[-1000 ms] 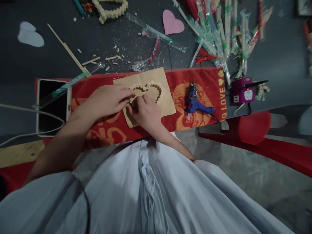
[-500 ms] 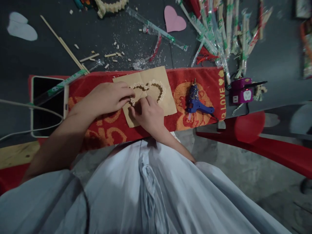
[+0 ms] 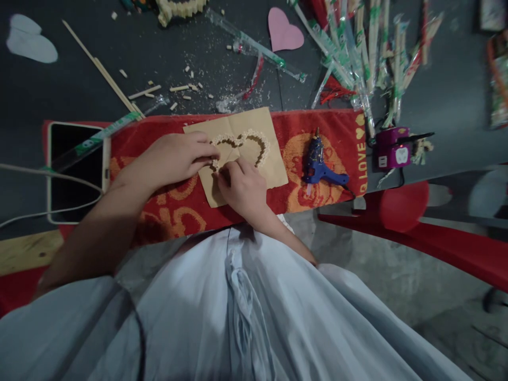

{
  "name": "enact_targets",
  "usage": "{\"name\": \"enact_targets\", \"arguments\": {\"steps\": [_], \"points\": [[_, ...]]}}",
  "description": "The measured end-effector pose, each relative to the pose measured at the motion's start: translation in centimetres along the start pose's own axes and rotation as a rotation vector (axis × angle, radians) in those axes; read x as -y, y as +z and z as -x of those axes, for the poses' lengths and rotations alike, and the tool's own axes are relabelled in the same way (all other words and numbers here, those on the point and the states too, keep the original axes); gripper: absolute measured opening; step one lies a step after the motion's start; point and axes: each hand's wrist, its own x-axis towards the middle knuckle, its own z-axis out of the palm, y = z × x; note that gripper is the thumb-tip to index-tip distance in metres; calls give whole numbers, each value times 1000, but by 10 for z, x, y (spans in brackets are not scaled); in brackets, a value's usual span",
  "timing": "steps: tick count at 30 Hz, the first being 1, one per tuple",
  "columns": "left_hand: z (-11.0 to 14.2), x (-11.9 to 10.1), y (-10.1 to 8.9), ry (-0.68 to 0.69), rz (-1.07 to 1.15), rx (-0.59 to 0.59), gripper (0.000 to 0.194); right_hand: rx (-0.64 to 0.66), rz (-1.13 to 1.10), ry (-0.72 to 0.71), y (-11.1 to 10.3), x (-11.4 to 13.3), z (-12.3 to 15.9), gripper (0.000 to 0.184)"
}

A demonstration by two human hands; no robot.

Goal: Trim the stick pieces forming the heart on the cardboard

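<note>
A heart-shaped outline built of short cut wooden stick pieces point(image 3: 262, 145) stands on a creased sheet of brown paper point(image 3: 273, 172). My left hand point(image 3: 182, 156) grips the outline's left side between thumb and fingers. Close by, at the lower left of the heart, my right hand point(image 3: 245, 188) has its thumb and forefinger pinched together. Whatever lies between those fingertips is hidden, as is the heart's lower tip. To the right of the paper, a blue hot glue gun point(image 3: 320, 165) lies on the red towel point(image 3: 174, 211).
A tablet point(image 3: 75, 169) lies left, with a wrapped chopstick point(image 3: 105, 135) and white cable across it. Wooden sticks point(image 3: 107, 74), cut bits and a pink paper heart point(image 3: 284, 30) are behind. Wrapped chopsticks point(image 3: 345, 53) and a purple power block point(image 3: 392, 148) are on the right.
My right thumb has drawn in towards the forefinger at the heart's lower left. My left hand stays in place on the outline. The view has shifted very slightly.
</note>
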Motion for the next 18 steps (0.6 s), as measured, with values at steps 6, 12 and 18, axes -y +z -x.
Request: {"name": "enact_targets", "arguments": {"steps": [6,12,18], "points": [[0,4,5,-26,110,-36,31,33,-8,22,0,0,0,26],[0,3,5,-5,31,-34,32,45,1,23,1,0,0,30],[0,4,7,-8,37,-35,31,61,12,17,-1,0,-1,27]]}}
